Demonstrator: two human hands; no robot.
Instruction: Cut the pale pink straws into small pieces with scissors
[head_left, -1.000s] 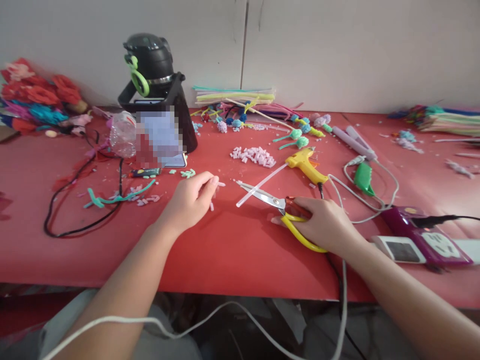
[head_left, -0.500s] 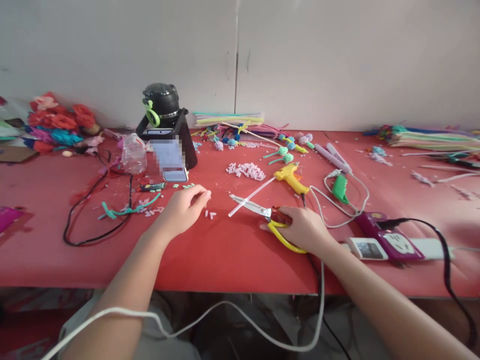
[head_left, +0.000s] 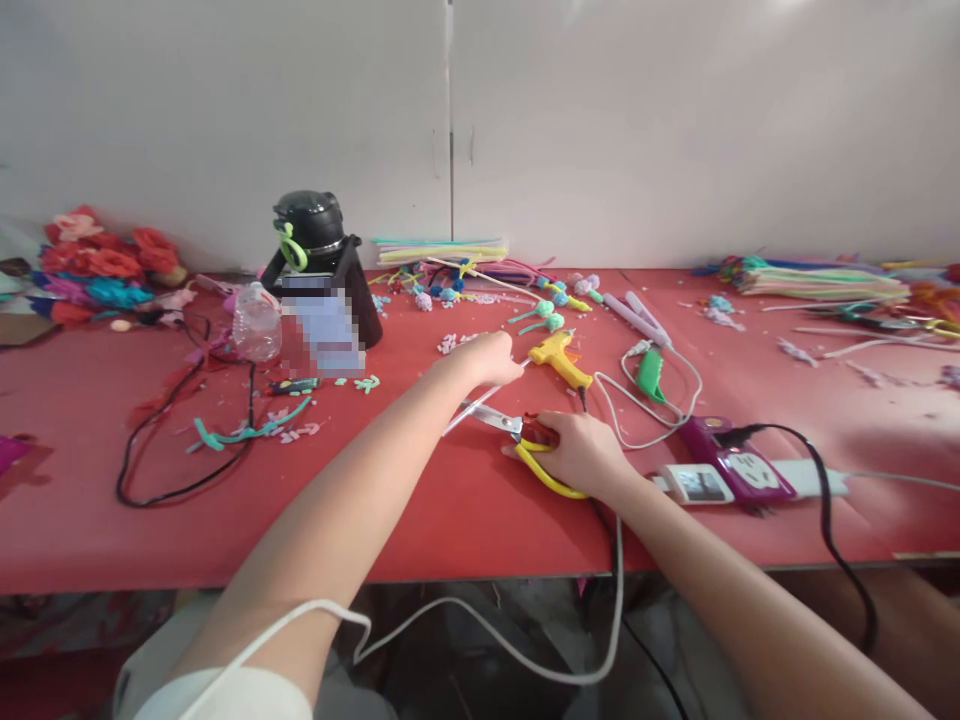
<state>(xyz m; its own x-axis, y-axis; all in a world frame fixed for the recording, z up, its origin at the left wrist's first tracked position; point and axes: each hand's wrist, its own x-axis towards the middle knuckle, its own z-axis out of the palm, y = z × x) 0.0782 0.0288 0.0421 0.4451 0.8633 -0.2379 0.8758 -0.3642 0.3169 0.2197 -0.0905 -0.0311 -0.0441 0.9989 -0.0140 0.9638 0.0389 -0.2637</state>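
My right hand (head_left: 581, 450) is closed on the handles of a pair of scissors (head_left: 525, 445) with yellow and red grips. The blades point left, nearly shut, and a clear glue stick (head_left: 480, 405) crosses them. My left hand (head_left: 491, 358) reaches over the pile of short pink cut pieces (head_left: 450, 343), its fingers together and bent downward. Its fingertips overlap the glue stick near the back of a yellow glue gun (head_left: 561, 358); whether they hold anything is hidden. My left forearm covers part of the blades and the table.
A black flask (head_left: 315, 225) with a phone (head_left: 322, 325) against it stands left of centre, beside a clear plastic bottle (head_left: 257, 322). Pipe cleaner bundles (head_left: 817, 280) lie at the back. A purple power strip (head_left: 739, 465) with cords lies right; a white cable (head_left: 480, 640) hangs across the front.
My left hand has moved right and away from me, from bare table to above the pink pieces. My right hand still holds the scissors. The whole view has shifted slightly.
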